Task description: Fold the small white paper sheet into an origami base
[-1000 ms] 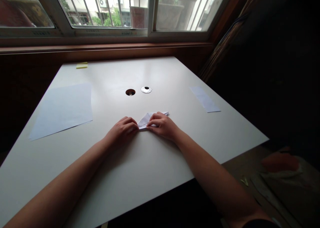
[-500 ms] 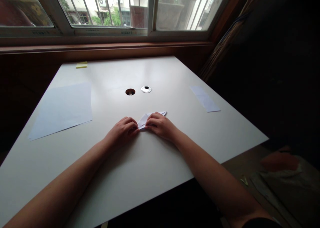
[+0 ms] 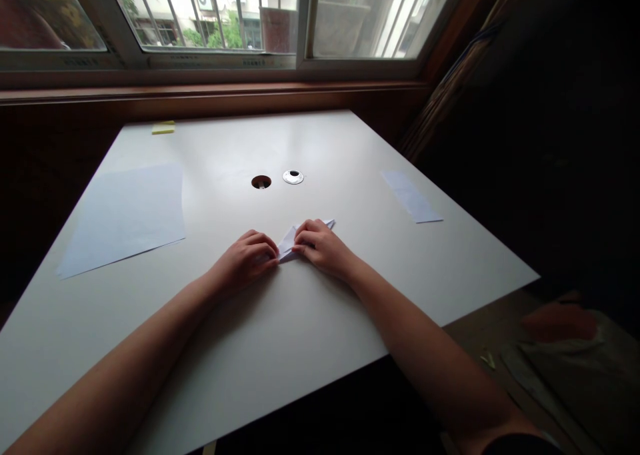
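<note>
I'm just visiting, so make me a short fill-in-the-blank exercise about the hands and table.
1. Of the bare left hand and bare right hand, the ____ one is nearer the large flat white paper sheet.
2. The number of hands touching the small folded white paper is ____.
3. In this view, the silvery round ring lies to the ____ of the dark round hole.

Missing words: left; two; right.

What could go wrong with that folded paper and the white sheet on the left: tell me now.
The right hand covers much of the folded white paper, so a crooked crease could go unnoticed.

The left hand is at the paper's left tip; an uneven pull between the hands might wrinkle or tear it.

The white sheet lies near the left edge of the white table, so a stray bump could perhaps push it off.
</note>
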Available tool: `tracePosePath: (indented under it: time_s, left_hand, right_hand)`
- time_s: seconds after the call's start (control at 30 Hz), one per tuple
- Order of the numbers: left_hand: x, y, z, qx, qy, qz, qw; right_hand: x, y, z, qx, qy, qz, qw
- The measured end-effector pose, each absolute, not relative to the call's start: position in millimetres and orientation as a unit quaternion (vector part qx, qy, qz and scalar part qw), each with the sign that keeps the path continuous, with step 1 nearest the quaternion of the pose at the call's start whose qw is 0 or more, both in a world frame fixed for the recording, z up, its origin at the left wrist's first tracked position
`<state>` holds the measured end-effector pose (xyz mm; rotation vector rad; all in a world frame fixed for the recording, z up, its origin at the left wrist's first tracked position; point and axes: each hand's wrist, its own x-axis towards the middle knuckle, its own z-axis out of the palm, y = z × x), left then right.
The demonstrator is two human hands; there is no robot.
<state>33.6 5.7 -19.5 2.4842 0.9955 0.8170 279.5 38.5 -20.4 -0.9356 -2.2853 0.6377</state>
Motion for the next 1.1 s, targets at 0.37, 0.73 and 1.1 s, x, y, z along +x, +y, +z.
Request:
tracePosePath:
  time_s: [0.37,0.73,1.1]
  left_hand:
    - [32.8,0.9,-12.7,0.897,0.284,0.272,0.201]
    - [32.1,2.5,-17.1,0.903,0.248,0.285,0.207]
    - [33.6,-2.0,-24.0,0.918,0.266,0.264,0.131]
  right_hand:
    - [289.2,42.1,-14.4,-0.312,-0.869,0.284,0.259]
    - [290.0,40.5,-14.6,-0.317,-0.866,0.288,0.258]
    - [291.0,38.1,-11.5,-0.26,-0.859,0.336,0.285]
